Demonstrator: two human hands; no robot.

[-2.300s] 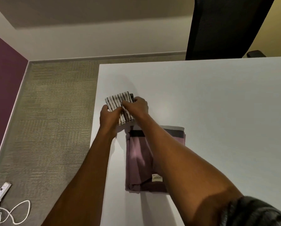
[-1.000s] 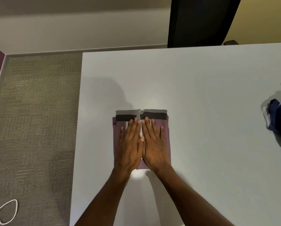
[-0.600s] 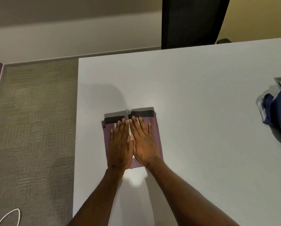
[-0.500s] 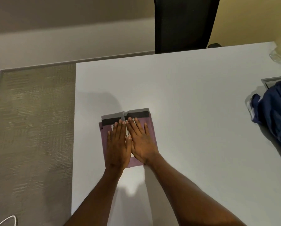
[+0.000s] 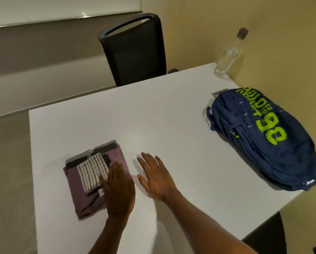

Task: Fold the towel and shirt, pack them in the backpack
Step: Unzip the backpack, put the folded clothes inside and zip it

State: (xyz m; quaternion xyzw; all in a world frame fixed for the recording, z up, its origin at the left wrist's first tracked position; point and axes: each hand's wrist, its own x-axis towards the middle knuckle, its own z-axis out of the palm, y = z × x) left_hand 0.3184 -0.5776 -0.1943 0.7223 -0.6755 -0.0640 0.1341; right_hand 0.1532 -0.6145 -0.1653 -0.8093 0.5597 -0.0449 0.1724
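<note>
The main risk from here is the stack coming apart on the way to the bag. The striped towel (image 5: pixel 92 171) only lies loose on top of the folded shirt (image 5: pixel 74 187), so lifting the pile from one side or with one hand would probably let the towel slide off or the shirt's folds drop open. The backpack (image 5: pixel 263 136) lies on its side well apart from them, near the right edge of the counter (image 5: pixel 153 121). I cannot tell whether its opening is unzipped, and if it is closed, a hand would have to leave the pile to open it. The left hand (image 5: pixel 119 189) lies flat with straight fingers on the right part of the shirt, its thumb at the towel's edge. The right hand (image 5: pixel 155 176) is spread, fingers apart, over bare counter just beside the shirt (whether it touches the surface is unclear), and it holds nothing. The shirt is a mauve rectangle with a dark band and a pale strip along its far edge, lying near the left edge of the counter. The towel is a smaller white rectangle with thin dark stripes, lying slightly askew on the shirt. Both look soft and thin, so I judge that they would sag if not supported from beneath. The folding looks done, and packing is not yet begun.
</note>
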